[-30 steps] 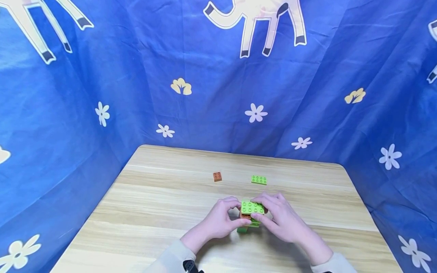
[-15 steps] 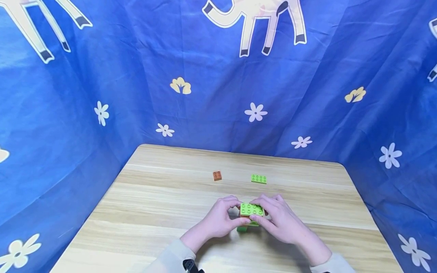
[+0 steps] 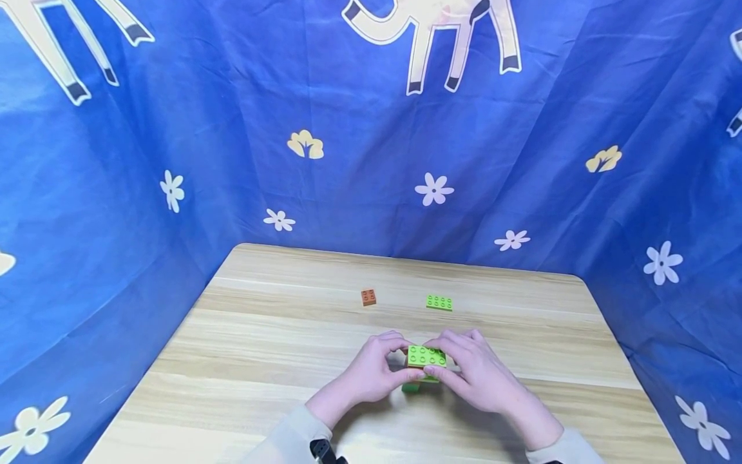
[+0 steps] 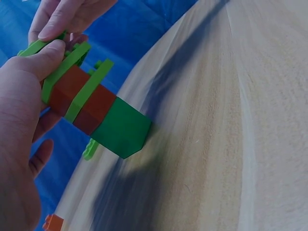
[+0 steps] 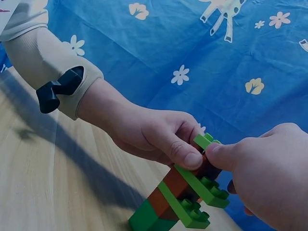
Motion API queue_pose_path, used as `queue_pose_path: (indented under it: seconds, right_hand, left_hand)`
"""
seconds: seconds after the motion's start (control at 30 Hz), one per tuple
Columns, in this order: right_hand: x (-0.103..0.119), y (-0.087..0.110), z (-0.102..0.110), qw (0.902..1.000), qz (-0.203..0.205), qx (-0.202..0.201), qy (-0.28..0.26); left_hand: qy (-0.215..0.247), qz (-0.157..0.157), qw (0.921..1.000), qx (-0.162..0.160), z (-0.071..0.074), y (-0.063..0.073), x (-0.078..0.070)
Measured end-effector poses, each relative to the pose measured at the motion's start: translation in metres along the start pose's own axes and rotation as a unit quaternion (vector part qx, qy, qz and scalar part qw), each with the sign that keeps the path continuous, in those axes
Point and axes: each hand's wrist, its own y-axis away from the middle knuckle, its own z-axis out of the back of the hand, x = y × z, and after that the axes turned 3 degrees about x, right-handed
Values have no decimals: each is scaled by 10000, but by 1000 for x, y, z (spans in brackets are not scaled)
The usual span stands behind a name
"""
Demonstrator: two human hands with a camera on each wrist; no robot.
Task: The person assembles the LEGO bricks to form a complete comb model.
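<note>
A tower of toy building bricks stands upright on the table between both hands. Its base is a dark green brick (image 4: 122, 127), and above it brown bricks (image 4: 96, 108) alternate with light green plates (image 4: 90, 90) that jut out to one side. Topmost is a light green plate (image 3: 427, 356) with studs up. The left hand (image 3: 373, 372) grips the tower's upper part from the left, thumb in front. From the right, the right hand (image 3: 480, 375) pinches the top plate, its thumb at the near edge and fingers at the far edge. The fingers partly hide the upper brown brick.
Farther back on the wooden table (image 3: 278, 335) lie a loose brown brick (image 3: 368, 297) and, to its right, a loose light green plate (image 3: 439, 303). A blue patterned curtain (image 3: 359, 193) rises behind the table and along its sides.
The top light green plate has come down a little and now covers the brown studs that showed beneath its near edge a second ago. Both hands keep nearly the same place.
</note>
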Motion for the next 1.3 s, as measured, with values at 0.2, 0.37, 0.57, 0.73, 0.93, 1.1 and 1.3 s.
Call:
queue_pose_path:
  seconds: [0.2, 0.37, 0.57, 0.73, 0.93, 1.1, 1.3]
  right_hand:
    - [1, -1, 1, 9999, -27, -39, 160]
    - [3, -2, 3, 9997, -48, -55, 241]
    - [3, -2, 3, 9996, -80, -33, 266]
    - [2, -1, 2, 9995, -27, -50, 310]
    - [1, -1, 2, 9995, -68, 10, 324]
    - [1, -1, 2, 9993, -105, 38, 359]
    - [1, -2, 2, 9994, -122, 30, 329]
  left_hand:
    - [-27, -49, 10000, -22, 0, 0, 0]
    - [-108, -14, 9999, -53, 0, 1, 0]
    - [-290, -74, 9995, -65, 1, 2, 0]
    - [-317, -67, 9994, -88, 6, 3, -2]
    - [-195, -81, 9997, -79, 13, 2, -5]
    - [-216, -273, 9993, -99, 14, 0, -6]
    - [-160, -263, 9995, -80, 14, -2, -6]
